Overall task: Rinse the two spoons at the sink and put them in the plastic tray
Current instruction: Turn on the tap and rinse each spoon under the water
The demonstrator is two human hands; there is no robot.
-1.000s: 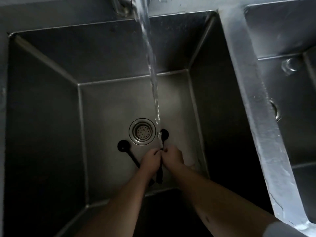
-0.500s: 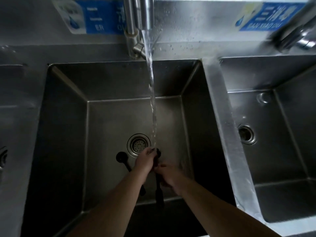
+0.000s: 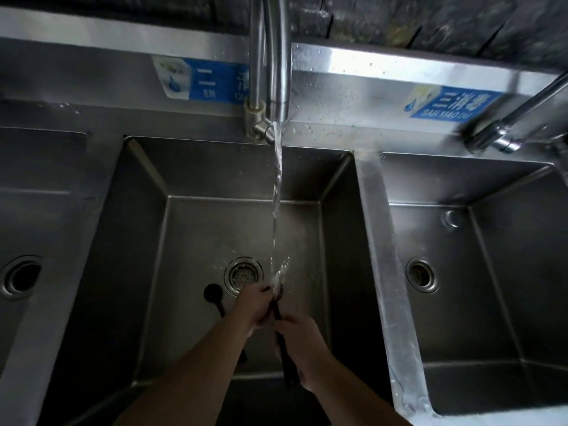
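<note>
Head view: you've got one black spoon (image 3: 279, 315) under the stream (image 3: 277, 192), bowel end up at the splash pt, handle running back toward you. Left hand (image 3: 256, 305) is closed round the neck near the bowl, right hand (image 3: 299, 336) closed on the handle lower down. Second spoon (image 3: 215, 298) lies loose on the sink floor (image 3: 190, 287), just left of the drain (image 3: 243, 274), not rinsed yet imo. Tray not in frame.

To do it well: keep the bowl centred in the flow, rub both faces w/ the left thumb, roll the handle w/ the right so the back gets water too. Wet plastic = slippy, so keep one hand firm while the other slides. Tilt bowl down to cut splash.
</note>
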